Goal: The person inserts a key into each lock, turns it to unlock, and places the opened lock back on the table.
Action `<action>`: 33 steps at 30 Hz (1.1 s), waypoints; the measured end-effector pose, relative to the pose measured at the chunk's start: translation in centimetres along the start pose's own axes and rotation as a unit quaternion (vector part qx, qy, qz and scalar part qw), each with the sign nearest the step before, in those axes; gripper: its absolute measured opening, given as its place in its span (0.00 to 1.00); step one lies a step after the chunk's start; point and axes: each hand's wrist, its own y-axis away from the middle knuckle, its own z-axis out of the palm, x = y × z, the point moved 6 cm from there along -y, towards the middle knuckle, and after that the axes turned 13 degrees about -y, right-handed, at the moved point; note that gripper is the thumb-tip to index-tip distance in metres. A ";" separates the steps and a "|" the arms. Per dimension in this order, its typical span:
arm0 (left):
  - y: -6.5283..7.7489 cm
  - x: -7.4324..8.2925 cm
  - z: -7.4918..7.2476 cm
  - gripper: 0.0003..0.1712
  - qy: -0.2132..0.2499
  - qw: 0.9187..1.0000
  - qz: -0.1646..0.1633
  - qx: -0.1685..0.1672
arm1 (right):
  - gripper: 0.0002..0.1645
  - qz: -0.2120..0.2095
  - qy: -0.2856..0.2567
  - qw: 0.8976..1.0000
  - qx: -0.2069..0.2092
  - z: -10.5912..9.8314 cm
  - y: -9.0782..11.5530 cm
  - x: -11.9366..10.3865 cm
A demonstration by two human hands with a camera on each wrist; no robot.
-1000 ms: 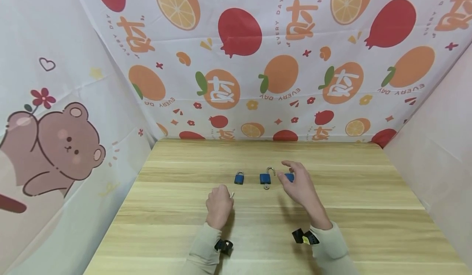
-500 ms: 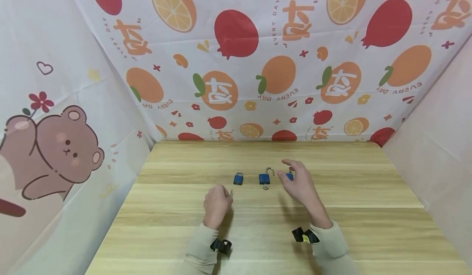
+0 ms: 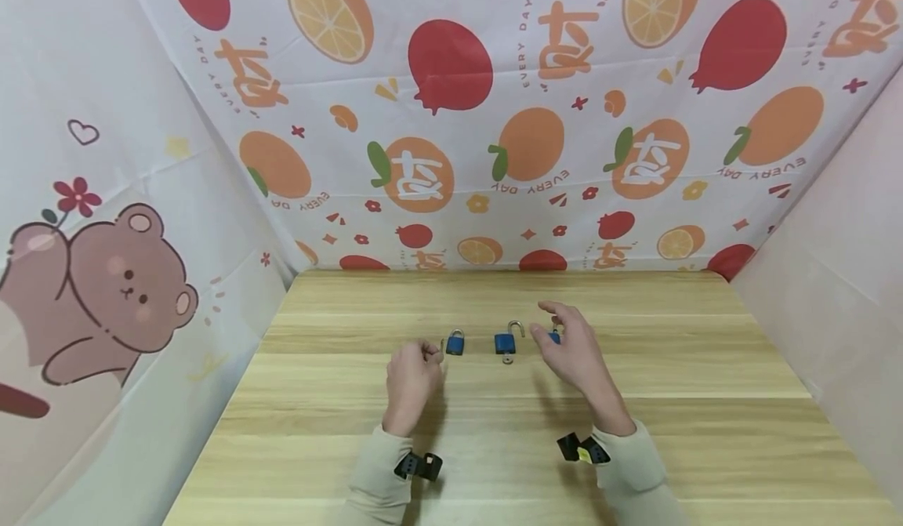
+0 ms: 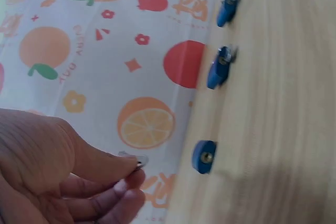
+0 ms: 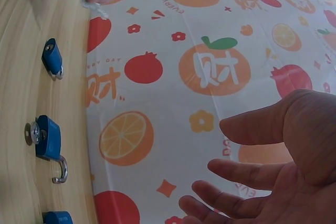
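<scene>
My left hand (image 3: 411, 381) pinches a small silver key (image 4: 137, 162) between thumb and forefinger, just left of a blue padlock (image 3: 455, 345). That padlock has its shackle closed, and its keyhole shows in the left wrist view. A middle blue padlock (image 3: 504, 343) lies with its shackle swung open and a key (image 5: 34, 132) in its keyhole. Over a third blue padlock (image 3: 555, 338), partly hidden in the head view, hovers my right hand (image 3: 573, 350). Its fingers are spread, relaxed and hold nothing.
The padlocks lie in a row on a wooden table (image 3: 494, 448). Behind it hangs a white cloth (image 3: 473, 142) printed with fruit. A cloth with a bear print (image 3: 127, 275) closes the left side, and a pale sheet (image 3: 839, 275) the right.
My left hand has turned and moved slightly forward and left, so the key now points more upward beside the left padlock. My right hand stays nearly still.
</scene>
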 end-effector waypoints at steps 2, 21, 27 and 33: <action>-0.2 0.4 -0.5 0.04 0.009 1.000 0.011 0.018 | 0.28 -0.003 -0.004 1.000 -0.002 0.1 -0.1 -0.1; -0.7 3.4 -2.4 0.02 0.103 0.989 0.048 0.098 | 0.27 -0.018 -0.005 1.000 0.004 0.7 -0.5 -1.3; -0.8 4.1 -2.5 0.02 0.131 0.985 0.052 0.101 | 0.26 -0.021 -0.012 1.000 0.003 0.9 -0.4 -1.7; -0.6 4.7 -2.6 0.04 0.149 0.982 0.058 0.101 | 0.26 -0.028 -0.018 0.999 0.002 1.0 -0.4 -2.0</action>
